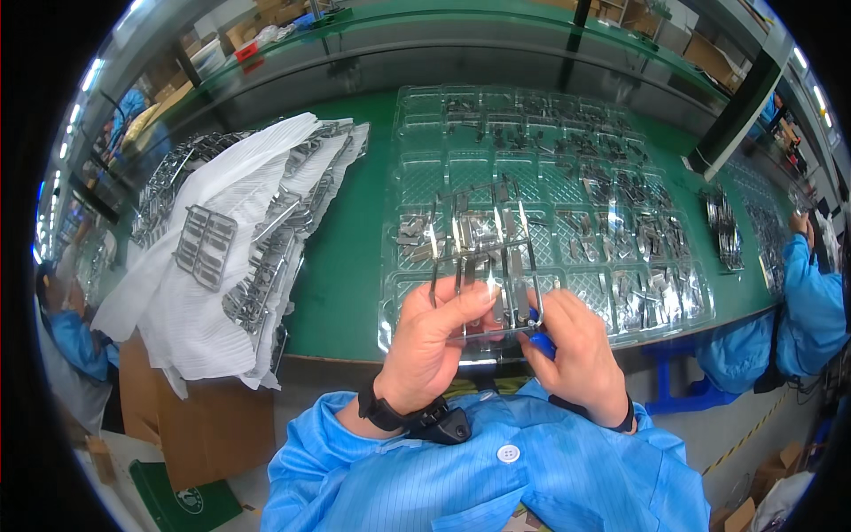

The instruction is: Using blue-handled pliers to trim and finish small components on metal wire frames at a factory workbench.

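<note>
My left hand (pixel 430 341) pinches the near end of a shiny grey sprue frame (pixel 517 263), raised above the near part of a clear compartment tray (pixel 424 168). Narrow flat parts hang between the frame's bars. My right hand (pixel 576 350) is closed around a blue-handled hand tool (pixel 542 344) at the frame's near right corner; the tool's working end is mostly hidden by the fingers and the frame. Loose small parts (pixel 581 235), dark grey and silvery, lie in many of the tray's compartments.
Left of the tray, more sprue frames (pixel 206 248) are piled with white wrapping sheets (pixel 160 310) on the green table (pixel 341 293). Another stack of frames (pixel 725 230) stands right. A cardboard box (pixel 204 417) is below the left edge. Co-workers' blue sleeves (pixel 814 297) show at both sides.
</note>
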`<state>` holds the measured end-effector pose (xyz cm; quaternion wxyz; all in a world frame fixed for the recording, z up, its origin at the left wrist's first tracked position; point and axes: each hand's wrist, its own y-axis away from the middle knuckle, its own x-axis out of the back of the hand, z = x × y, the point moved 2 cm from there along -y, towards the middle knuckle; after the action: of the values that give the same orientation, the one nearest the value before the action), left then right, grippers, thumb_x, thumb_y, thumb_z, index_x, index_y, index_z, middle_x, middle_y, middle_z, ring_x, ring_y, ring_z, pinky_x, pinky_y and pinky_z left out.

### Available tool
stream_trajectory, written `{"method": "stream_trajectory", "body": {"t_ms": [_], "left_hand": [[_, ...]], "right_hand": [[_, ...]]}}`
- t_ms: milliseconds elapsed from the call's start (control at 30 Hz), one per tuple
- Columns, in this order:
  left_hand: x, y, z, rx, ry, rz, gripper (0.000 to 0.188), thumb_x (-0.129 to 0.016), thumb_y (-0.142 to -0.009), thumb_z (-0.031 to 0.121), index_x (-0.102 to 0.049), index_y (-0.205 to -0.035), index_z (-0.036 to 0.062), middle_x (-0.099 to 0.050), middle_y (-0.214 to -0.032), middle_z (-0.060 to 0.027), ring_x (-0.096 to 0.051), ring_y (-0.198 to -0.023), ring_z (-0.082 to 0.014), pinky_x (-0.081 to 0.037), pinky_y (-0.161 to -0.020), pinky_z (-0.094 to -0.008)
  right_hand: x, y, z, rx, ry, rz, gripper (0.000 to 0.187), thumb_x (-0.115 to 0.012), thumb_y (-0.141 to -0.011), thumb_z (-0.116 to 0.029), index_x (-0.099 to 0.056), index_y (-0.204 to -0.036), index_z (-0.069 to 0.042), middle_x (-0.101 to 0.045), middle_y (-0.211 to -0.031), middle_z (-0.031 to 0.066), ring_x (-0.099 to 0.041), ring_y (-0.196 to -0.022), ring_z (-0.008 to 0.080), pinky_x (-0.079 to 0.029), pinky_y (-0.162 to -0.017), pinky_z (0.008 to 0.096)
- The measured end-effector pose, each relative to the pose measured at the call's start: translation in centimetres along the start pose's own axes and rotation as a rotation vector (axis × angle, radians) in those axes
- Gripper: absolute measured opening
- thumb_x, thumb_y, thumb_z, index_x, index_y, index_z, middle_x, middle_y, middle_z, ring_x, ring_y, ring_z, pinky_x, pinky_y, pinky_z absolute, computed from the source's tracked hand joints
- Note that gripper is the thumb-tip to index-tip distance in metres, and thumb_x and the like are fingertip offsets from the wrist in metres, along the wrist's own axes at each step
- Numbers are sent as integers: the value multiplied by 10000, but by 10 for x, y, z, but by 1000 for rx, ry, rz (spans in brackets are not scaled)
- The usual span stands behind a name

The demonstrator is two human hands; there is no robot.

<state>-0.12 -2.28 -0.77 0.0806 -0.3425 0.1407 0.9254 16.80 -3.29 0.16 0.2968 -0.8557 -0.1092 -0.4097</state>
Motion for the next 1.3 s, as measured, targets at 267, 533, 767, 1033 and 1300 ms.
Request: {"method": "stream_trajectory", "body": {"t_ms": [267,533,767,1033,1300], "left_hand": [[-2,1,1,-8,26,8,116,-617,-846,127,-586,-895,26,-598,-761,-38,-569,-678,-118,-483,-615,-276],[0,1,0,-1,4,-3,126,-620,-846,120,-583,-910,18,-600,-767,-40,-574,-679,-114,-486,-599,-273],[0,0,-1,-48,6,-25,140,-614,-842,87,-579,-938,-9,-597,-768,-57,-571,-688,-127,-482,-604,-291],[0,0,-2,-60,24,-35,120,-626,-844,92,-600,-918,1,-603,-787,-46,-573,-693,-120,-486,-627,-286],[10,-6,0,-47,-142,124,143,-664,-824,133,-612,-906,29,-598,-762,-26,-581,-650,-90,-508,-548,-220]], "right_hand": [[0,0,-1,-1,-48,29,432,-673,-650,-11,-538,-1054,61,-512,-766,164,-518,-690,347,-418,-586,407],[3,2,1,-12,-53,15,396,-689,-670,-29,-563,-1040,38,-540,-781,165,-541,-691,344,-433,-578,401],[5,-1,0,-23,-6,-11,407,-664,-661,-54,-522,-1042,-22,-527,-785,129,-555,-721,316,-446,-610,402],[2,0,-2,-26,-41,21,336,-687,-669,-33,-561,-971,43,-516,-731,160,-542,-669,346,-427,-563,398],[10,13,12,-235,181,-160,224,-666,-696,-102,-497,-824,-30,-575,-757,149,-590,-718,347,-458,-608,432]]}}
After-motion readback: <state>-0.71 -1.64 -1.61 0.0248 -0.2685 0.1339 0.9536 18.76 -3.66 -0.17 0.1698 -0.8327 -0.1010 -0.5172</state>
